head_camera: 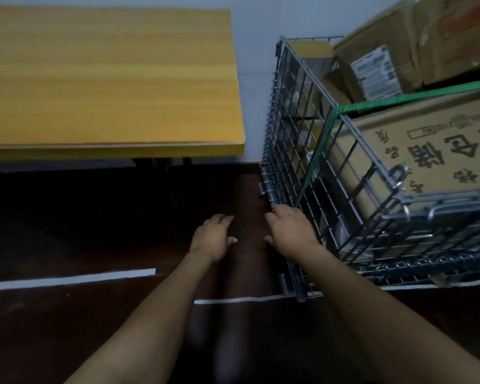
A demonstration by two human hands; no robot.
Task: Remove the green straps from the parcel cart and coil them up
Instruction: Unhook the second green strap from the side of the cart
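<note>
Green strap [416, 96] runs taut over the wire parcel cart [288, 120] and down its side wall, pinning the cardboard box [427, 151] inside. Only 1 strap visible. Right hand [291, 231] is at the strap's low end on the cart, fingers spread, gripping nothing; probably hunting the hook. Left hand [214, 236] hovers just off the cart, relaxed, empty.

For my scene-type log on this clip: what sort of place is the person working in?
Probably a parcel depot or storeroom. A wire-mesh parcel cart, a green strap across it, holds printed cardboard boxes, white lines mark the dark floor, and a plain yellow table stands beside it.
</note>
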